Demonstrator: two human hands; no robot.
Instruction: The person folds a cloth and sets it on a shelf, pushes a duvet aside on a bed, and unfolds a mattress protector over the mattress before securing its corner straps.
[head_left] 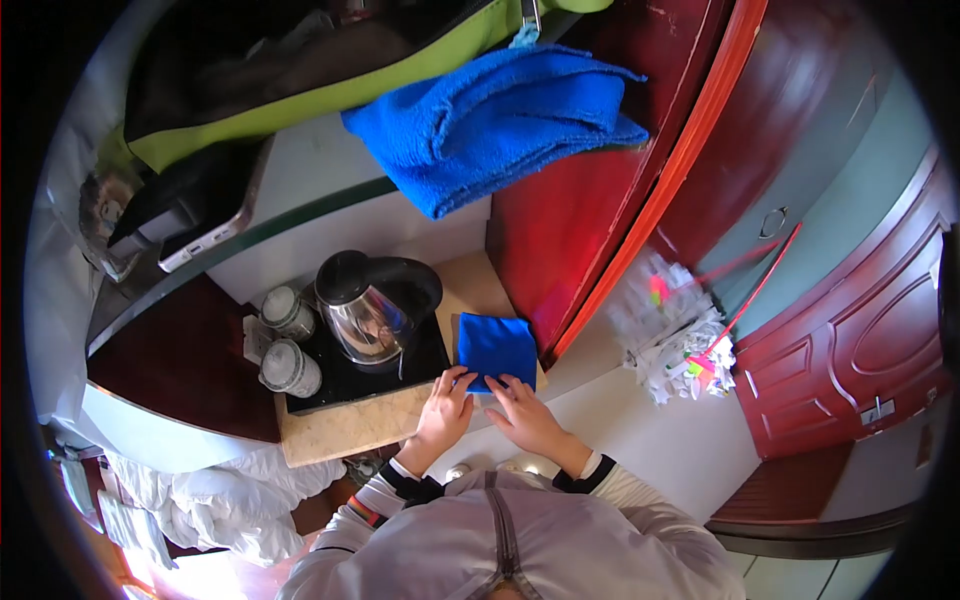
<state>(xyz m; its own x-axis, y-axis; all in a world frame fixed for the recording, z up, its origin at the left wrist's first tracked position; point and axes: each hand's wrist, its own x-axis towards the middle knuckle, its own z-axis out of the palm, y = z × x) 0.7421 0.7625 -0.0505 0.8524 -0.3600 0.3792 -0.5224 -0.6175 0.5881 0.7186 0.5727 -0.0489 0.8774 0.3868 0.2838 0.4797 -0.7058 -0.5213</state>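
A small folded blue cloth [497, 345] lies at the right end of the marble-patterned counter. My left hand [443, 412] is at its near left corner, fingertips on top and bent over the edge. Beside it, my right hand [528, 418] holds the near edge, with its fingers over the cloth and thumb lower down. Left of the cloth, a glass electric kettle [365, 325] with a black lid and handle stands on a black tray [425, 355]. Two lidded white cups [290, 368] stand at the tray's left side.
A larger folded blue towel [500, 125] rests above on a shelf edge, beside a black-and-green bag [330, 95]. A phone-like device [210, 240] lies on the shelf. To the right are a red panel [580, 210], mop-like white strips [680, 350] and a dark red door [850, 320].
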